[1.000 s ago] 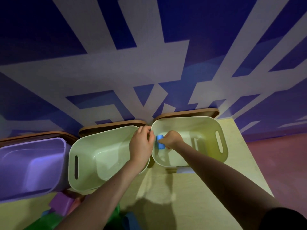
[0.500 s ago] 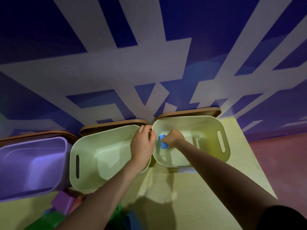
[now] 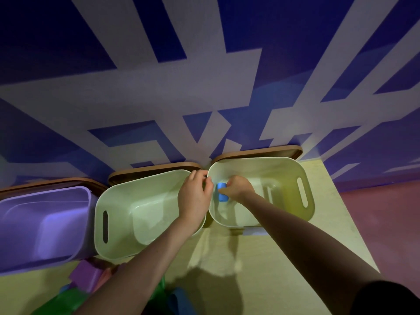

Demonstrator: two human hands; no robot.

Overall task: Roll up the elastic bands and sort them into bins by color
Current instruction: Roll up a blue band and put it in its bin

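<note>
Three bins [image 3: 304, 178], one blue roll [image 3: 222, 194] in right hand [image 3: 238, 187] grip; left hand [image 3: 194, 198] grip unclear.

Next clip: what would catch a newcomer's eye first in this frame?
Probably the small rolled blue band, pinched by the right hand just inside the left wall of the right-hand pale green bin. The left hand sits right beside it, over the gap between the two green bins. Behind everything, the bold blue-and-white patterned wall fills the upper frame.
</note>
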